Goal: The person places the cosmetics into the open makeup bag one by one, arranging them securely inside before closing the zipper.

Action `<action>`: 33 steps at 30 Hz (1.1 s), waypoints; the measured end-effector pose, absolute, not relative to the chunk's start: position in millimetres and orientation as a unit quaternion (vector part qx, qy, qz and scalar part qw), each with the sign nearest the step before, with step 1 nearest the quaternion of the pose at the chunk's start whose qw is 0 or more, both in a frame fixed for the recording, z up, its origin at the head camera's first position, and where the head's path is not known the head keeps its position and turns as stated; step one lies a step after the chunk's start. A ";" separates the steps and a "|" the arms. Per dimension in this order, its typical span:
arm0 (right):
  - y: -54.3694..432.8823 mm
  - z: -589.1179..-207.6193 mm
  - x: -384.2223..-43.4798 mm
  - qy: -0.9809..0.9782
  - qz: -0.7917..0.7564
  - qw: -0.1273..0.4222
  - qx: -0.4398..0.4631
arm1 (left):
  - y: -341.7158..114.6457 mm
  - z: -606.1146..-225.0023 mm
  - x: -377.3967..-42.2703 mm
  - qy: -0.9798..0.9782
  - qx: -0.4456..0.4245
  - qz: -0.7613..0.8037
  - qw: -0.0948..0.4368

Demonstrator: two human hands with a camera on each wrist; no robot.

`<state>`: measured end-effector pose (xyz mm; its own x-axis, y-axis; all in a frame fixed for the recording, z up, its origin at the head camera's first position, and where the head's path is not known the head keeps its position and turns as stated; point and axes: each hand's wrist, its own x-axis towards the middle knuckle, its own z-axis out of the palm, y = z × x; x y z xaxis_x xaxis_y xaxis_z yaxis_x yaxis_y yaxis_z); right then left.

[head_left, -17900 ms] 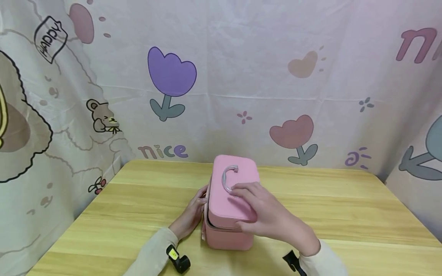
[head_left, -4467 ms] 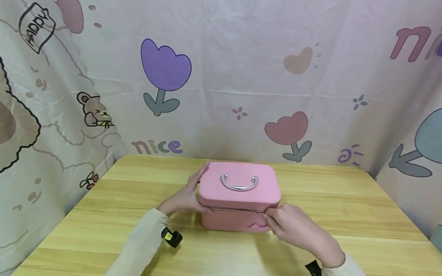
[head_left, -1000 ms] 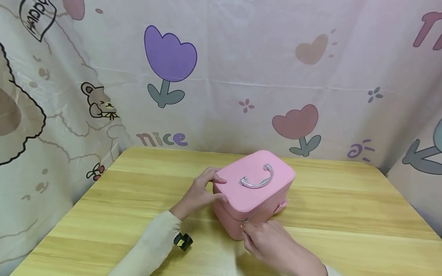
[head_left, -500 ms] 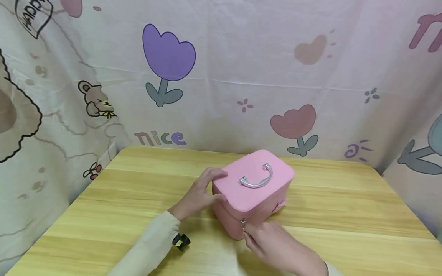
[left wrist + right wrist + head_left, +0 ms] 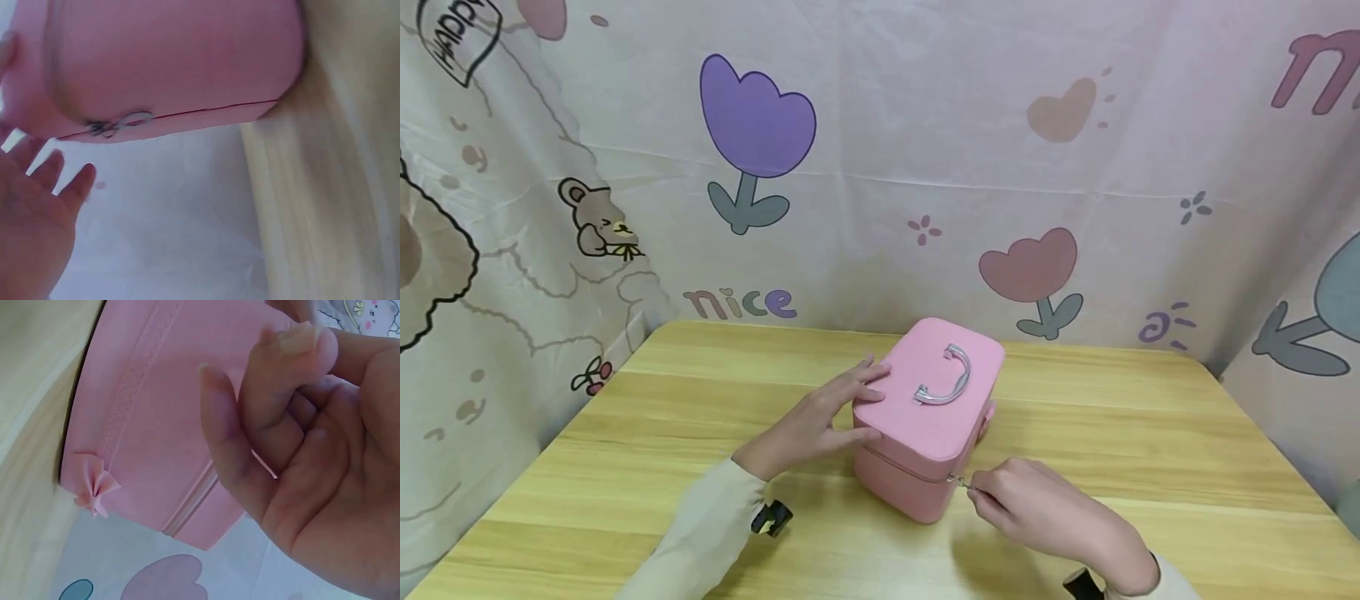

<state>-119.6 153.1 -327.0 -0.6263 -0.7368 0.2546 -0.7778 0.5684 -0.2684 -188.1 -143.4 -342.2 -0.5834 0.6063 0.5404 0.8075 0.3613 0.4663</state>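
Observation:
A pink zip-up vanity case (image 5: 928, 383) stands on the wooden table, its lid down, a silver handle (image 5: 955, 383) on top. It sits at an angle, one corner towards me. At the near right corner my right hand (image 5: 1045, 508) pinches the zipper pull (image 5: 961, 482) between thumb and bent forefinger. My left hand (image 5: 808, 429) rests on the case's left side, straight fingers over the lid edge and thumb lower down. A zipper pull with a ring (image 5: 119, 125) shows in the left wrist view. A pink bow (image 5: 95, 486) decorates the side seen in the right wrist view.
The wooden table (image 5: 700, 392) extends to both sides of the case. Behind it hangs a printed cloth (image 5: 880, 108) with tulips and bears. Black wrist cameras, such as the left one (image 5: 771, 517), are strapped at both cuffs.
Earlier a gap showed under the lid; now it lies down. The case has turned counterclockwise over the last second. My right hand has shifted right with the zipper pull; my left fingers have straightened.

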 end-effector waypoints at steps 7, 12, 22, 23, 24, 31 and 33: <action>143.9 -326.4 -114.0 -0.881 0.170 0.079 0.434 | -142.9 -351.3 -190.6 -0.807 -0.436 -0.364 0.161; 132.9 -330.3 -108.6 -0.872 0.183 0.116 0.439 | -137.6 -352.4 -193.9 -0.786 -0.469 -0.336 0.223; 127.5 -334.3 -104.7 -0.867 0.240 0.073 0.429 | -126.5 -351.0 -191.6 -0.768 -0.485 -0.316 0.272; 127.7 -334.6 -104.7 -0.867 0.245 0.069 0.429 | -125.7 -351.2 -191.1 -0.768 -0.485 -0.315 0.275; 127.6 -335.1 -104.7 -0.866 0.248 0.068 0.429 | -124.9 -351.2 -190.6 -0.767 -0.486 -0.312 0.280; 121.1 -340.1 -105.5 -0.860 0.233 0.110 0.441 | -117.6 -353.2 -188.4 -0.765 -0.477 -0.306 0.306; 120.4 -340.4 -104.7 -0.863 0.228 0.112 0.436 | -114.6 -353.7 -187.6 -0.760 -0.475 -0.301 0.325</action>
<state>-104.7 120.4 -340.4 -0.5954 -0.7010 0.3925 -0.8034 0.5161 -0.2969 -187.6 -114.6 -353.7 -0.3372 0.5272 0.7800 0.9180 0.3678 0.1482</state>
